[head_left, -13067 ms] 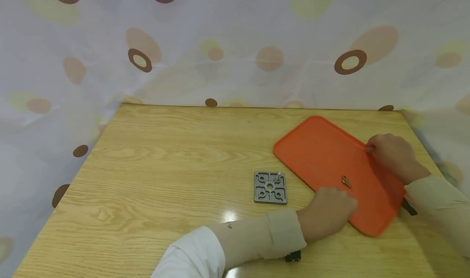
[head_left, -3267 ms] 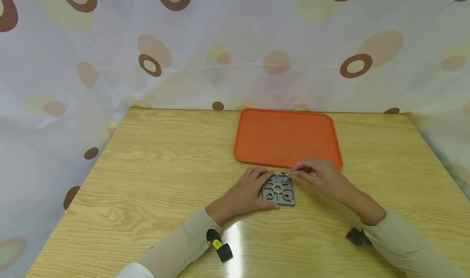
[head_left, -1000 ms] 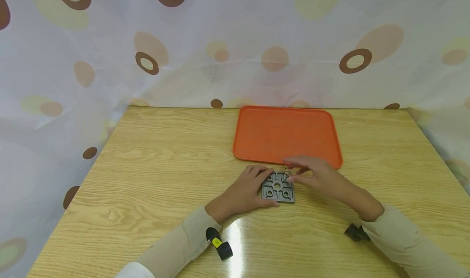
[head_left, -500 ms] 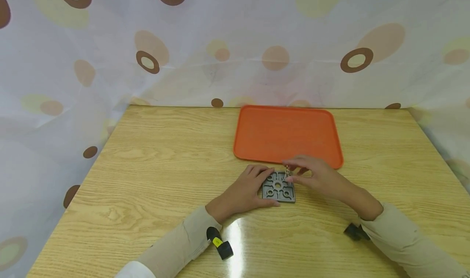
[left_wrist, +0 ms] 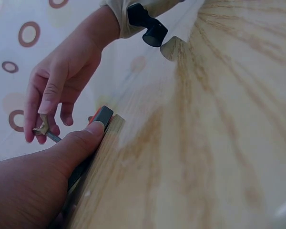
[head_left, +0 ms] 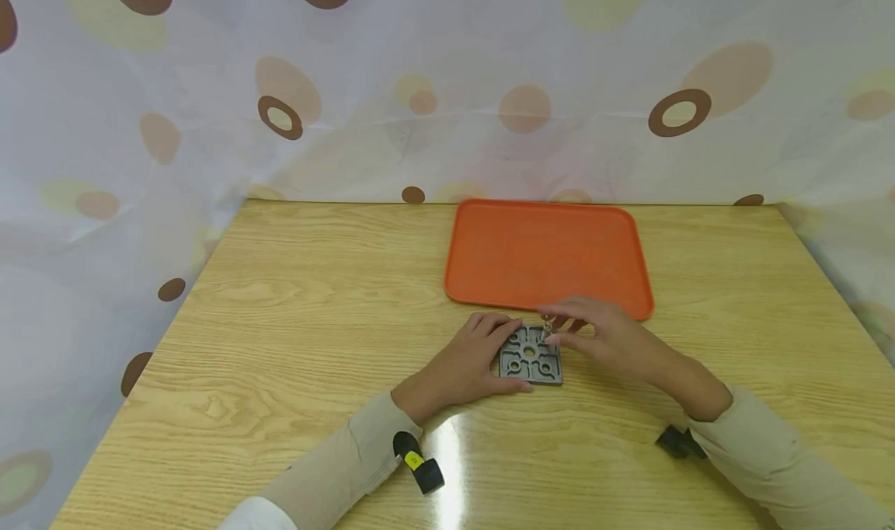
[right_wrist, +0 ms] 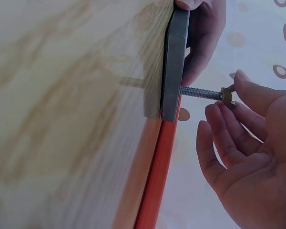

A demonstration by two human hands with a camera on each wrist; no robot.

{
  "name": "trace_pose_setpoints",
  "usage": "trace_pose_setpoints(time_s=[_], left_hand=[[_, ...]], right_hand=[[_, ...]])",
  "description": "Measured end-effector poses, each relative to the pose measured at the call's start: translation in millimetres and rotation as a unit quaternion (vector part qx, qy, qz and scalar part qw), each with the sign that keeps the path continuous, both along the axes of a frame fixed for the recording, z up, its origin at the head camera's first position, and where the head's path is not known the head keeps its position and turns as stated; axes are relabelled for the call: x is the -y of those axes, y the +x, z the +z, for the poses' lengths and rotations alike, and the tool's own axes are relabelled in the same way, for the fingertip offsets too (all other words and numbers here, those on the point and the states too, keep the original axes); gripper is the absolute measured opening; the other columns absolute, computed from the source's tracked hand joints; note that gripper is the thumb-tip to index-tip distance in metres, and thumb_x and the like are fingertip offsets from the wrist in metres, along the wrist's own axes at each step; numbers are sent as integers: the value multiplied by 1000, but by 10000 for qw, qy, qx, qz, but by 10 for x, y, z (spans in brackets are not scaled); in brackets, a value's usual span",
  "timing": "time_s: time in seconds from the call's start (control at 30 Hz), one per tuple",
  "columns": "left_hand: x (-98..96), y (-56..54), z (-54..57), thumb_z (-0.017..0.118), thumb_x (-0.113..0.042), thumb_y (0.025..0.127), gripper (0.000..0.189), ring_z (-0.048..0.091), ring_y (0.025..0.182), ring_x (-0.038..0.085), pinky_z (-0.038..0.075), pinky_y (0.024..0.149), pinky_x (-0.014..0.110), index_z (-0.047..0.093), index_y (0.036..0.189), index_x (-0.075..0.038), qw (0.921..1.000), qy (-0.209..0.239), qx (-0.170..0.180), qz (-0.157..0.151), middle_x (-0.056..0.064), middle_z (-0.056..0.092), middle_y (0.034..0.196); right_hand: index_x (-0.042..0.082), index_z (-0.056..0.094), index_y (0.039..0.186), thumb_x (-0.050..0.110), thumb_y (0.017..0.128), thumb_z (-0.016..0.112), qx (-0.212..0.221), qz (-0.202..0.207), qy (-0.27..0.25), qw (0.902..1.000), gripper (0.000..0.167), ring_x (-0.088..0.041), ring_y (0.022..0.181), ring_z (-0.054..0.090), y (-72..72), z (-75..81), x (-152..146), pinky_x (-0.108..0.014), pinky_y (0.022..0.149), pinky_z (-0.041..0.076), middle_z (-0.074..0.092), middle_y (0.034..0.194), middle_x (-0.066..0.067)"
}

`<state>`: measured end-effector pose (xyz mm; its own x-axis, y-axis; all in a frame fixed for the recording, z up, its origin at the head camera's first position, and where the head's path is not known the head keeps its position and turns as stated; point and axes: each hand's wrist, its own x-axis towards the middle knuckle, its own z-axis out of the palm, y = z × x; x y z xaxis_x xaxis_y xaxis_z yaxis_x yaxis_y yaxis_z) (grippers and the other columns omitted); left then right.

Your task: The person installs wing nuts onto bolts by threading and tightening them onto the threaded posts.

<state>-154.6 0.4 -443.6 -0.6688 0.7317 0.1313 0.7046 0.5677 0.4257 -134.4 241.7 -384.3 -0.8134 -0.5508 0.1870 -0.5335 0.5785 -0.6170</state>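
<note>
A square grey metal plate (head_left: 523, 377) with round holes lies on the table. My left hand (head_left: 461, 364) grips it at its left side, thumb along the near edge and fingers at the far edge. From the plate's far right corner rises a threaded bolt (right_wrist: 200, 92), standing upright. A brass wing nut (right_wrist: 227, 97) sits on the bolt's top end, well above the plate. My right hand (head_left: 611, 336) pinches this wing nut between thumb and fingers, its other fingers loosely bent below in the right wrist view.
An orange tray (head_left: 545, 254) lies just behind the plate, its near right edge partly behind my right hand. The wooden table (head_left: 315, 305) ends at a patterned curtain (head_left: 461, 64) at the back and sides. Black wrist cameras sit on both sleeves.
Earlier the tray stood slanted at right with the wing nut on it; it now lies straight at the back. The wing nut went onto the bolt. Lately only my right fingers shift, turning it slightly.
</note>
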Motion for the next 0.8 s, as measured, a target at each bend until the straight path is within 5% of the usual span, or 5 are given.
trace_pose_setpoints(time_s=[0.8], left_hand=[[10, 7, 44, 54, -72, 75, 94, 30, 122, 16, 31, 102, 31, 33, 145, -13, 10000, 46, 55, -42, 0, 37, 137]], right_hand=[[6, 57, 127, 21, 87, 65, 227, -72, 297, 9993, 43, -11, 90, 60, -27, 44, -3, -30, 76, 50, 62, 110, -1]])
